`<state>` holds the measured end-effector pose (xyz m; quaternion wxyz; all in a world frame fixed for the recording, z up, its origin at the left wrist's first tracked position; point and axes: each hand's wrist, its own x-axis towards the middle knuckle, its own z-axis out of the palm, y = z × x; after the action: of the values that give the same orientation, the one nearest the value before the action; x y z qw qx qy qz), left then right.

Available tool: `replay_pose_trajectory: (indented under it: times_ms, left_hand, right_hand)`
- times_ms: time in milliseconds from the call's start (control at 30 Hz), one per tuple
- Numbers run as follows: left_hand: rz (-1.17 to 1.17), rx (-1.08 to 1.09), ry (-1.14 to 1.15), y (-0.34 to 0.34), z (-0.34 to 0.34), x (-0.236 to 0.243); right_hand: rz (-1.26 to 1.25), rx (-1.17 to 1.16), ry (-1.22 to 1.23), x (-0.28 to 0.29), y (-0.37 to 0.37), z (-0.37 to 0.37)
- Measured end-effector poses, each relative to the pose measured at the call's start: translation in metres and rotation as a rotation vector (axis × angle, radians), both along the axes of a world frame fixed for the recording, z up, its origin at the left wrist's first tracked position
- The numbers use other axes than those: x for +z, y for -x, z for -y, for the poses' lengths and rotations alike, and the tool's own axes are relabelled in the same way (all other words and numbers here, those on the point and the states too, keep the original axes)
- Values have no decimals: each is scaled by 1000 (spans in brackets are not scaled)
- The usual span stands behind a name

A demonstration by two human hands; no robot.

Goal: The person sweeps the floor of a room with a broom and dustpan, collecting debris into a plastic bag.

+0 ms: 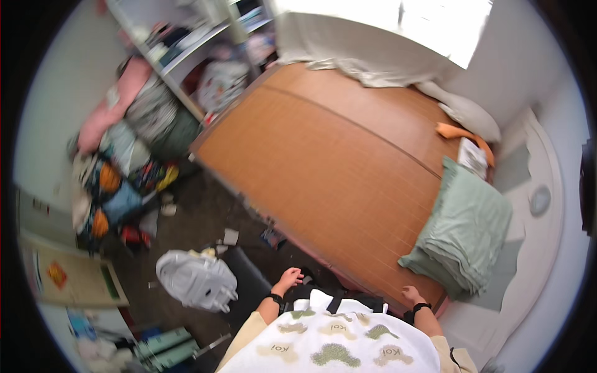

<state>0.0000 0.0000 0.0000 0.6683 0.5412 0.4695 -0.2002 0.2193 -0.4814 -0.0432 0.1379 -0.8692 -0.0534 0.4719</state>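
Observation:
My left hand (pixel 289 279) hangs in front of my body, its fingers loosely bent and apart, with nothing visible in it. It is nearest to a dark seat (pixel 247 283) and the bed's near edge. My right hand (pixel 412 294) is over the near right corner of the bed, fingers loosely bent, also with nothing seen in it. Whether it touches the brown mat (pixel 323 155) covering the bed, I cannot tell. Just beyond it lies a stack of light green pillows and folded bedding (pixel 463 233) against the white headboard (pixel 540 242).
A grey backpack (pixel 198 280) rests by the dark seat. Bags and clothes (pixel 134 155) are heaped along the left wall beside open shelves (pixel 193 50). A long white plush (pixel 466 112) and an orange item (pixel 457 132) lie at the bed's far right. A pale curtain (pixel 354 53) hangs behind.

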Motion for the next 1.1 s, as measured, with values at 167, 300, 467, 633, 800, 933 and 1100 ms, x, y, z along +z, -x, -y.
replay_pose_trajectory:
  times_ms: [167,300,467,633,800,933,1100]
  left_hand:
    - [2,253,-161,115,-86,-4]
    - [-121,485,-314,223,-77,-23]
    - [-245,695,-344,314,-51,-26]
    - [-297,867,-126,346,-5,-35]
    - [-173,1108,90,334,22,-39]
    - [-128,1152,149,318,-5,-37]
    - [-208,1060,78,286,-93,-23]
  right_hand:
    - [-110,-188,-391,5,-18,-184]
    - [-77,-32,-417,8,-21,-279]
    - [-144,246,-531,23,-10,-413]
    - [-195,352,-590,37,5,-492]
    - [-242,317,-284,36,-18,-506]
    - [-265,298,-51,32,-47,-512]
    - [-288,155,-15,16,-83,-538]
